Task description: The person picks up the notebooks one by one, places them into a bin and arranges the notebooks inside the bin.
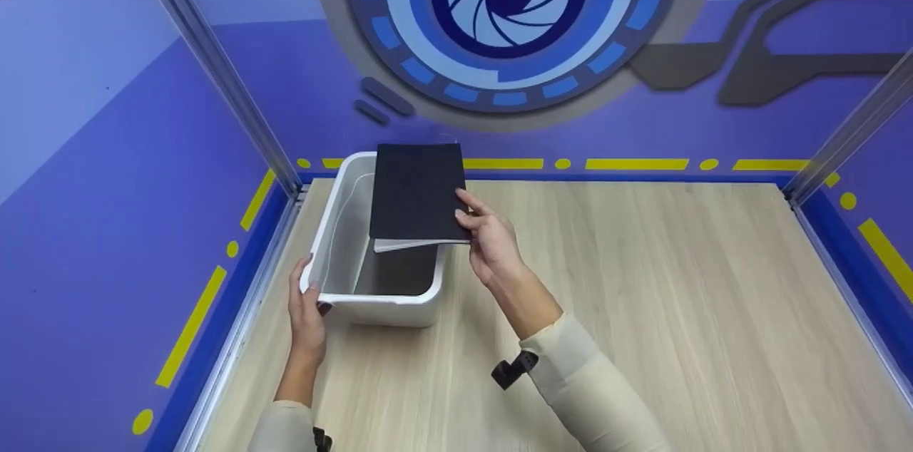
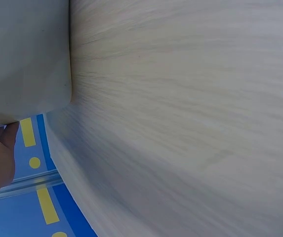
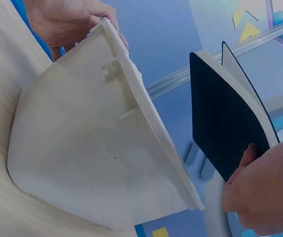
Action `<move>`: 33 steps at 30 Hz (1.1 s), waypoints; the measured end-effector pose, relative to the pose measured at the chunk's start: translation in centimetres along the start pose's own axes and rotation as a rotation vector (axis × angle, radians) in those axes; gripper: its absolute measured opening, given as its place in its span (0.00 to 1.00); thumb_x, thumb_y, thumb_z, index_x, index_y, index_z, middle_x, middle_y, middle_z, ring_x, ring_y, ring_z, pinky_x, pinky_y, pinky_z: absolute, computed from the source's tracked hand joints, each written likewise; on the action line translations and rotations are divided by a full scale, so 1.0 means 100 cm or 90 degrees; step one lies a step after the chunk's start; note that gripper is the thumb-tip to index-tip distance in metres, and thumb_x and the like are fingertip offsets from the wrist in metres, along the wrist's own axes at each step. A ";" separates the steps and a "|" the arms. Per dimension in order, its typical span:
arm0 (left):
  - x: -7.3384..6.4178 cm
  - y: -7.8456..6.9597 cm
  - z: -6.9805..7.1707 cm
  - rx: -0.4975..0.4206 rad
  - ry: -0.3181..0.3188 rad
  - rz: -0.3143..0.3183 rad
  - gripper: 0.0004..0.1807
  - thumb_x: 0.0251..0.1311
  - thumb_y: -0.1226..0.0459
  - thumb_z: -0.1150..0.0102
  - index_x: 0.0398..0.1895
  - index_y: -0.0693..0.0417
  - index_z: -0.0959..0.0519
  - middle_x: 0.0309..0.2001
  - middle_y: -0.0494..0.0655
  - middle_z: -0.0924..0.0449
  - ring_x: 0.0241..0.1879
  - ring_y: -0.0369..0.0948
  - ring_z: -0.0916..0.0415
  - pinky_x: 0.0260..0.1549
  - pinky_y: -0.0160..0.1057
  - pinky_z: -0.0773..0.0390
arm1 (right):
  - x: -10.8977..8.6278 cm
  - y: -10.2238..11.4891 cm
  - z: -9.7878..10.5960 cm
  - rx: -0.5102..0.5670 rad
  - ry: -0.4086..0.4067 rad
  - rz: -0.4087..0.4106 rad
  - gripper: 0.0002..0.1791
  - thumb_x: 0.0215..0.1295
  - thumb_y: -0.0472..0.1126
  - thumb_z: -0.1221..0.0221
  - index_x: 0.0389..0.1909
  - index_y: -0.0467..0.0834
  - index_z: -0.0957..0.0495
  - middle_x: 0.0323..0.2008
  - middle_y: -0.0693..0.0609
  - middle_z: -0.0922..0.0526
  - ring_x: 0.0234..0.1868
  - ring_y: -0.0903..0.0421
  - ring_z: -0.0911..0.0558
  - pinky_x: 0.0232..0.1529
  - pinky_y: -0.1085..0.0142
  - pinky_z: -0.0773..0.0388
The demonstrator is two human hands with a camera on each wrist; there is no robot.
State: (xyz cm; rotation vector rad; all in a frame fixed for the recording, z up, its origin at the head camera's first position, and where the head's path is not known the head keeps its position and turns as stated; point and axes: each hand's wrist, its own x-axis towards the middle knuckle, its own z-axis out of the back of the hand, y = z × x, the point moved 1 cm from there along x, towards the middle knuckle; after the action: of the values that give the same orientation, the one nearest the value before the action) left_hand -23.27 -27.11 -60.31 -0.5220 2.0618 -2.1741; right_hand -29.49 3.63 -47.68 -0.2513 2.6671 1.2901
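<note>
My right hand (image 1: 496, 245) pinches a black-covered notebook (image 1: 419, 192) by its right edge, holding it over the white plastic bin (image 1: 410, 311). White pages show along the notebook's near edge; in the right wrist view its covers (image 3: 220, 111) stand slightly apart. The bin sits on the table, with a dark patch visible on its floor below the notebook. At the bin's near left corner, my left hand (image 1: 308, 320) grips the rim. That same left hand (image 3: 72, 22) appears at the bin's upper corner in the right wrist view.
The wood-grain table (image 1: 628, 309) extends right of the bin. Behind it rises a blue patterned wall (image 1: 613, 131), and another blue panel (image 1: 143, 224) stands close on the left. Metal corner posts (image 1: 214, 67) frame the space.
</note>
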 end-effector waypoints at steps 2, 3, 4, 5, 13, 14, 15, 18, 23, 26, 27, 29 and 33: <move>0.000 0.000 -0.002 -0.004 -0.005 -0.005 0.28 0.82 0.61 0.65 0.82 0.45 0.39 0.75 0.46 0.35 0.67 0.42 0.32 0.62 0.37 0.30 | 0.001 -0.001 -0.001 -0.003 0.001 -0.003 0.29 0.76 0.25 0.48 0.76 0.37 0.29 0.81 0.40 0.36 0.78 0.44 0.27 0.54 0.73 0.17; 0.000 -0.001 -0.003 -0.003 -0.008 -0.009 0.28 0.82 0.61 0.65 0.82 0.46 0.39 0.75 0.45 0.35 0.68 0.41 0.32 0.63 0.37 0.32 | 0.002 -0.001 -0.002 -0.005 0.002 -0.005 0.29 0.76 0.25 0.48 0.76 0.37 0.29 0.82 0.41 0.36 0.78 0.45 0.28 0.56 0.72 0.17; 0.000 -0.001 -0.002 0.000 -0.010 -0.009 0.28 0.82 0.61 0.65 0.82 0.46 0.39 0.75 0.45 0.35 0.68 0.40 0.33 0.63 0.36 0.33 | 0.002 -0.003 -0.003 -0.007 0.003 -0.008 0.29 0.76 0.26 0.48 0.77 0.37 0.29 0.82 0.41 0.36 0.78 0.45 0.28 0.58 0.72 0.18; 0.000 -0.001 -0.002 0.001 -0.010 -0.008 0.28 0.82 0.61 0.65 0.82 0.46 0.39 0.75 0.44 0.35 0.68 0.40 0.33 0.63 0.36 0.33 | 0.002 -0.005 -0.004 -0.008 0.004 -0.010 0.29 0.76 0.26 0.48 0.77 0.37 0.30 0.82 0.41 0.37 0.78 0.45 0.28 0.62 0.70 0.19; -0.002 0.001 0.000 0.013 -0.002 0.012 0.28 0.82 0.58 0.65 0.83 0.42 0.40 0.75 0.45 0.36 0.68 0.46 0.33 0.57 0.36 0.26 | 0.003 -0.016 -0.012 -0.017 0.008 -0.018 0.29 0.74 0.26 0.46 0.76 0.37 0.28 0.82 0.41 0.36 0.81 0.47 0.32 0.81 0.57 0.36; -0.001 0.001 -0.001 0.015 -0.002 0.012 0.28 0.82 0.59 0.65 0.83 0.42 0.40 0.76 0.46 0.36 0.68 0.47 0.33 0.57 0.35 0.26 | 0.003 -0.017 -0.013 -0.020 0.010 -0.016 0.29 0.74 0.26 0.46 0.76 0.37 0.28 0.82 0.41 0.36 0.81 0.47 0.33 0.81 0.56 0.36; -0.001 0.001 -0.001 0.015 -0.002 0.012 0.28 0.82 0.59 0.65 0.83 0.42 0.40 0.76 0.47 0.36 0.68 0.47 0.33 0.57 0.34 0.26 | 0.003 -0.018 -0.014 -0.023 0.013 -0.016 0.29 0.74 0.26 0.46 0.75 0.37 0.28 0.82 0.41 0.36 0.81 0.47 0.33 0.81 0.56 0.37; 0.000 0.001 -0.001 0.010 -0.002 0.010 0.29 0.82 0.59 0.66 0.83 0.43 0.40 0.75 0.50 0.35 0.66 0.47 0.32 0.56 0.34 0.26 | 0.004 -0.020 -0.017 -0.027 0.017 -0.016 0.29 0.74 0.26 0.46 0.76 0.37 0.28 0.81 0.40 0.36 0.80 0.47 0.31 0.80 0.55 0.35; 0.000 0.000 -0.001 0.006 0.001 0.011 0.29 0.82 0.61 0.67 0.83 0.44 0.40 0.75 0.51 0.35 0.65 0.45 0.31 0.55 0.33 0.25 | 0.004 -0.025 -0.019 -0.029 0.019 -0.027 0.29 0.75 0.27 0.47 0.76 0.38 0.28 0.82 0.40 0.36 0.80 0.47 0.31 0.79 0.55 0.33; 0.000 0.000 0.000 0.011 0.003 0.017 0.29 0.82 0.60 0.67 0.83 0.43 0.41 0.76 0.50 0.35 0.67 0.45 0.32 0.58 0.34 0.27 | 0.004 -0.028 -0.019 -0.026 0.019 -0.034 0.29 0.75 0.27 0.47 0.76 0.39 0.28 0.82 0.41 0.36 0.80 0.47 0.31 0.79 0.55 0.32; -0.001 0.000 0.000 0.011 0.003 0.021 0.29 0.82 0.60 0.67 0.83 0.42 0.41 0.76 0.50 0.36 0.67 0.45 0.32 0.58 0.35 0.27 | 0.004 -0.029 -0.019 -0.024 0.018 -0.037 0.29 0.76 0.27 0.47 0.77 0.39 0.29 0.82 0.41 0.35 0.80 0.47 0.30 0.78 0.55 0.32; -0.001 -0.001 0.000 0.013 0.002 0.033 0.29 0.82 0.59 0.67 0.84 0.40 0.41 0.75 0.50 0.36 0.66 0.46 0.33 0.58 0.38 0.27 | 0.004 -0.030 -0.019 -0.020 0.017 -0.043 0.29 0.76 0.28 0.47 0.77 0.39 0.29 0.82 0.42 0.35 0.79 0.46 0.29 0.78 0.54 0.31; -0.001 -0.003 -0.001 0.009 0.005 0.044 0.29 0.82 0.57 0.66 0.84 0.38 0.42 0.75 0.50 0.36 0.66 0.48 0.33 0.55 0.39 0.25 | 0.004 -0.029 -0.021 -0.018 0.016 -0.045 0.29 0.76 0.28 0.47 0.77 0.40 0.29 0.82 0.42 0.36 0.79 0.46 0.29 0.77 0.55 0.31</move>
State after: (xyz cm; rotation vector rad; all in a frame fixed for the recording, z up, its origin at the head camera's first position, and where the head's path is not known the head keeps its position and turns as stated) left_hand -23.18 -26.92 -60.08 -0.4342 2.0353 -2.1529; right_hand -29.40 0.16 -48.72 -0.3646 2.6360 1.3124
